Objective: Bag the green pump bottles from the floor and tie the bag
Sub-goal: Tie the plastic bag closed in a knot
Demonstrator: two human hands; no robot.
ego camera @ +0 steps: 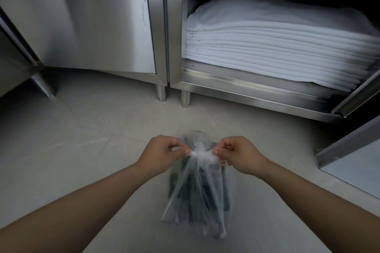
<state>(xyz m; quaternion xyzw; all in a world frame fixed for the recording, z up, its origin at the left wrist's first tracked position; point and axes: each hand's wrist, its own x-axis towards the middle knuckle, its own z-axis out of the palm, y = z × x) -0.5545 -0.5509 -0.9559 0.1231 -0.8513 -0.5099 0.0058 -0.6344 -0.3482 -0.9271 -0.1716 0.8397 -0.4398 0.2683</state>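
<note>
Both forearms reach forward, and I have the left hand and right hand each pinching a twisted end of the bag mouth, pulling apart, I judge to cinch the knot. Green bottles hang blurred inside, above the floor; beyond, a cabinet holds linens.

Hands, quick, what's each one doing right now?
Left hand: closed, pinching one end of the bag at its knot.
Right hand: closed, pinching the other end.
</note>
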